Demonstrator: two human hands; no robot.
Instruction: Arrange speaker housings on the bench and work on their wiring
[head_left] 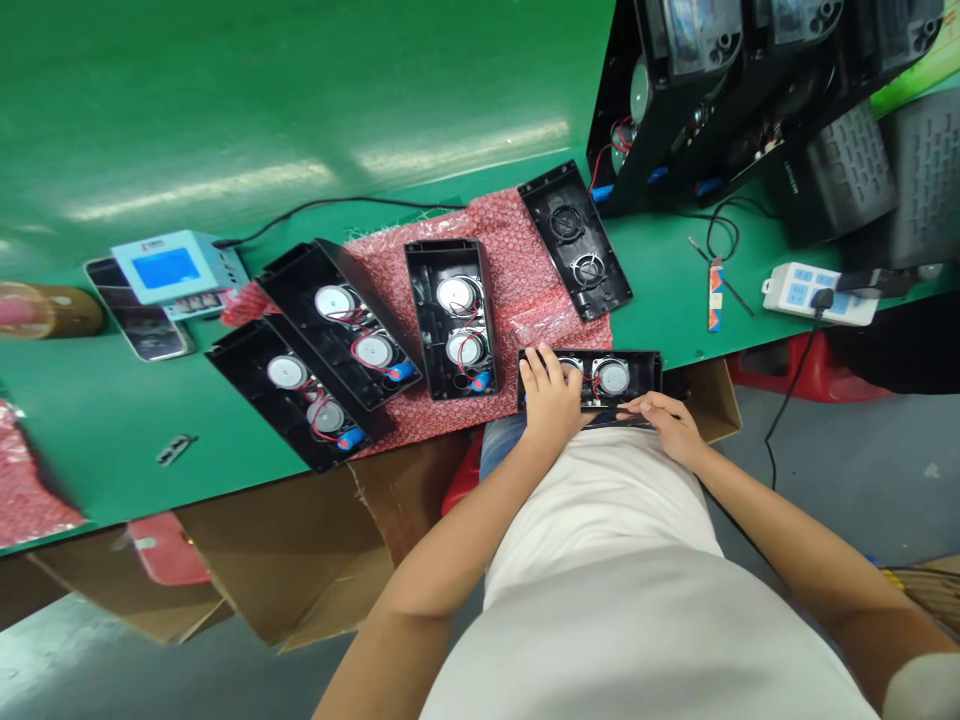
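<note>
A black speaker housing (634, 368) with two round silver drivers and red wires lies at the near edge of the green table, against my body. My left hand (548, 393) covers its left end, fingers curled over the rim. My right hand (670, 417) grips its near right edge with bent fingers. Three more open housings (452, 315) (341, 322) (289, 395) with drivers and blue capacitors lie to the left, partly on red bubble wrap (517, 290).
A black grille cover (576, 240) lies on the wrap's far corner. Stacked black housings (720, 90) stand at back right, with a white power strip (814, 293) and a lighter (715, 296). A blue-screened meter (176, 268) and phone (139, 320) sit left. Cardboard boxes (300, 550) below the table edge.
</note>
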